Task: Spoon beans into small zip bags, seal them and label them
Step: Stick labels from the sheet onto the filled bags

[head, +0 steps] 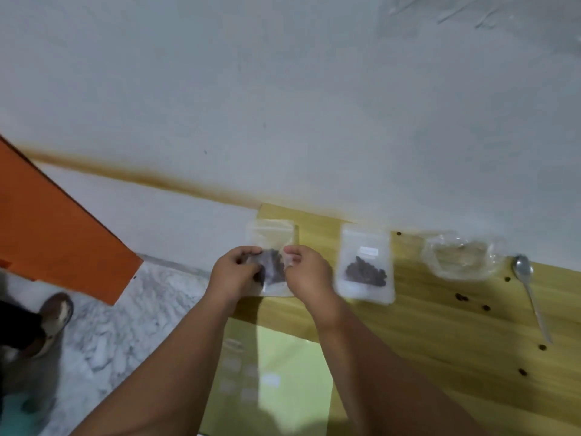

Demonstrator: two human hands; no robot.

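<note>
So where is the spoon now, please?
In the head view, the spoon lies on the wooden table, far right, just right of the clear plastic container.

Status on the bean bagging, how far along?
Done: one filled bag lies flat with a white label. In hand: left hand and right hand pinch a second filled bag, no label visible. Left: label it; stray beans lie near the spoon.

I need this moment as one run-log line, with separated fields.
left hand: grips bean bag | right hand: pinches same bag | labelled bag: flat on table | spoon: idle on table
</note>
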